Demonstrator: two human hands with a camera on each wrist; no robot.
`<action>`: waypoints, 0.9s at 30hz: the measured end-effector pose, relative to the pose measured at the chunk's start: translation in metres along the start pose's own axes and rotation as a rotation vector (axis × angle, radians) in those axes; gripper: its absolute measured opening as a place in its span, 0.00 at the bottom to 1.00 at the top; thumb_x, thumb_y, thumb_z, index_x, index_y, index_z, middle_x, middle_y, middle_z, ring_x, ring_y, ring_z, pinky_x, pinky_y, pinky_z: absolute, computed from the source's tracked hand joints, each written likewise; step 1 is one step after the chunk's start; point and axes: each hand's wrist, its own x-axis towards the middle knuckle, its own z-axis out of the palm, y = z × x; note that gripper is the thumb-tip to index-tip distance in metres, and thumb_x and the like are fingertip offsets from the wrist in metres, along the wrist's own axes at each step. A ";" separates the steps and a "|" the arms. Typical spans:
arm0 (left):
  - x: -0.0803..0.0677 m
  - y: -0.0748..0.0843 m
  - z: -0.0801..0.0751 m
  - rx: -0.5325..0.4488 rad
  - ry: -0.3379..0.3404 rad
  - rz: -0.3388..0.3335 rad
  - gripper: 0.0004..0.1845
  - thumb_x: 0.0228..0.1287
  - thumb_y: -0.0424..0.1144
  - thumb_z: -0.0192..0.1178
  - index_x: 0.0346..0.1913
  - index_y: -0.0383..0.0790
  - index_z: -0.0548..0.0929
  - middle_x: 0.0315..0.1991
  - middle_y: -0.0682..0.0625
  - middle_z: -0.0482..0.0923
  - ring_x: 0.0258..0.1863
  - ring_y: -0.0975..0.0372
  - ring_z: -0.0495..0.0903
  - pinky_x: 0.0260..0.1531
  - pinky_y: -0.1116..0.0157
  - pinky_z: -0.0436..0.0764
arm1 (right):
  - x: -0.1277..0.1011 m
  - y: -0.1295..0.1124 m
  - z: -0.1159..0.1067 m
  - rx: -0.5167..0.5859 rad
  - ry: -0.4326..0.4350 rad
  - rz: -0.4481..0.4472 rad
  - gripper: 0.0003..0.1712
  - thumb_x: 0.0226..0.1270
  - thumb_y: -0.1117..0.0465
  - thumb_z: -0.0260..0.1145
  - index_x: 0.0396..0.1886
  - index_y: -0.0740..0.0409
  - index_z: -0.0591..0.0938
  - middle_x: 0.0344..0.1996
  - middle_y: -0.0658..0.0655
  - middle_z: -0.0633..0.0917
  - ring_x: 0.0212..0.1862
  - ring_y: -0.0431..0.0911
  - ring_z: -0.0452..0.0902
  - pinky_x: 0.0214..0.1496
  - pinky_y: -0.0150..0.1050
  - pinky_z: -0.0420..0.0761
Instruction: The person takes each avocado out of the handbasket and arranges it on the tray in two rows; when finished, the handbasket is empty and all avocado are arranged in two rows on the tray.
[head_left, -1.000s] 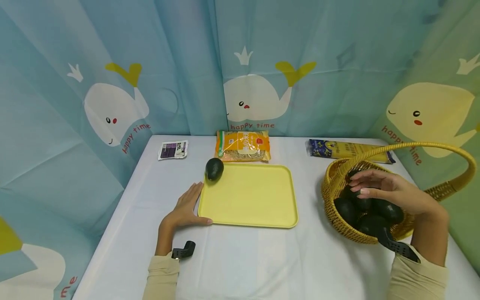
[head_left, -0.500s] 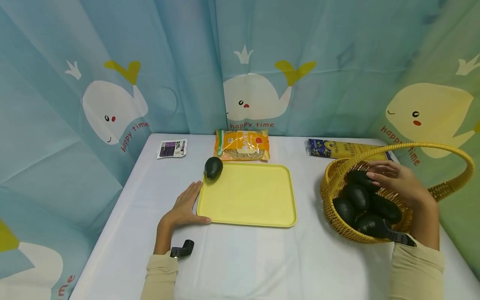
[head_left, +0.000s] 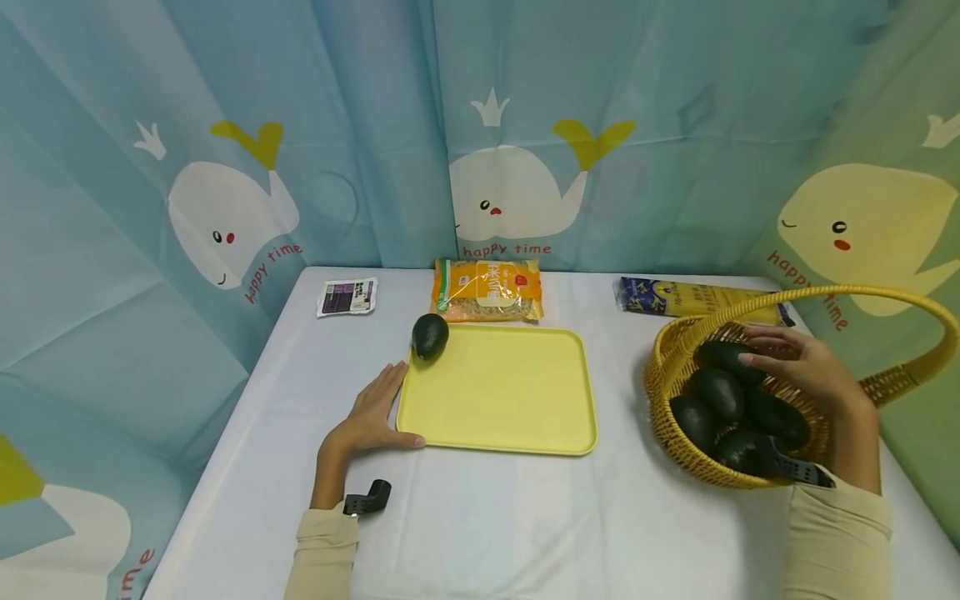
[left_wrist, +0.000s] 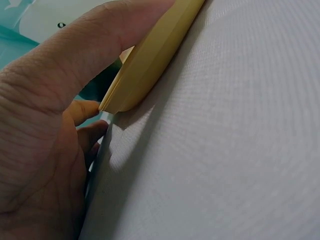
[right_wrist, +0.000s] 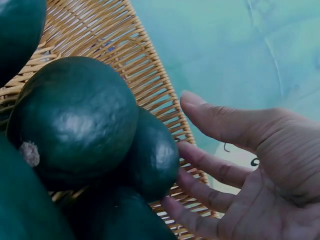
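My left hand (head_left: pixel 367 419) rests at the near left corner of a yellow tray (head_left: pixel 502 392), fingers along its left side and thumb at the front edge. In the left wrist view the thumb (left_wrist: pixel 100 35) lies against the tray's rim (left_wrist: pixel 150 60). One dark green avocado (head_left: pixel 431 337) sits at the tray's far left corner. My right hand (head_left: pixel 813 371) reaches into a wicker basket (head_left: pixel 667 421) holding several avocados. Its extended fingertips (right_wrist: pixel 186 150) are right at the side of one avocado (right_wrist: pixel 155 155). The thumb stands apart from it in the right wrist view.
Behind the tray lies an orange bag of grain (head_left: pixel 487 290), with a small purple-and-white packet (head_left: pixel 347 297) to its left. A yellow-and-blue noodle packet (head_left: pixel 697 300) lies behind the basket. The basket's tall handle (head_left: pixel 847 292) arches over the right hand. A whale-print curtain (head_left: pixel 397 125) surrounds the table.
My right hand has moved slightly right and lower into the basket, from above the middle avocados to the far one, uncovering the others. The left hand stays at the tray.
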 end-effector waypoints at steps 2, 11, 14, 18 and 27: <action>0.000 0.000 0.000 -0.001 0.000 0.000 0.71 0.37 0.62 0.76 0.79 0.39 0.43 0.80 0.41 0.41 0.79 0.45 0.40 0.72 0.37 0.46 | 0.002 0.004 0.000 -0.014 -0.021 0.001 0.22 0.70 0.59 0.64 0.62 0.51 0.73 0.42 0.22 0.76 0.39 0.25 0.77 0.33 0.32 0.82; 0.001 -0.001 0.000 0.005 0.004 -0.007 0.71 0.36 0.62 0.76 0.79 0.39 0.43 0.80 0.41 0.41 0.79 0.45 0.41 0.72 0.37 0.47 | 0.012 0.008 0.004 -0.113 -0.141 0.126 0.36 0.71 0.49 0.62 0.69 0.66 0.64 0.59 0.71 0.72 0.37 0.24 0.72 0.36 0.34 0.83; 0.002 -0.002 0.001 0.010 0.003 -0.003 0.71 0.37 0.63 0.76 0.79 0.38 0.43 0.79 0.40 0.42 0.79 0.45 0.41 0.72 0.37 0.48 | 0.015 0.008 0.007 -0.102 -0.205 0.200 0.43 0.72 0.47 0.60 0.73 0.68 0.56 0.64 0.83 0.62 0.42 0.32 0.74 0.38 0.34 0.81; 0.002 -0.003 0.001 0.012 -0.002 -0.006 0.71 0.37 0.63 0.75 0.79 0.38 0.43 0.80 0.41 0.42 0.79 0.46 0.41 0.72 0.38 0.48 | 0.017 0.007 0.009 -0.103 -0.264 0.240 0.47 0.73 0.46 0.58 0.74 0.71 0.50 0.64 0.86 0.58 0.53 0.62 0.73 0.43 0.39 0.80; 0.001 -0.001 0.000 0.005 0.003 -0.003 0.71 0.37 0.62 0.76 0.79 0.39 0.43 0.80 0.41 0.42 0.79 0.45 0.41 0.72 0.37 0.47 | 0.018 0.004 0.010 -0.126 -0.290 0.251 0.49 0.73 0.45 0.57 0.74 0.74 0.47 0.68 0.84 0.50 0.62 0.74 0.59 0.55 0.62 0.75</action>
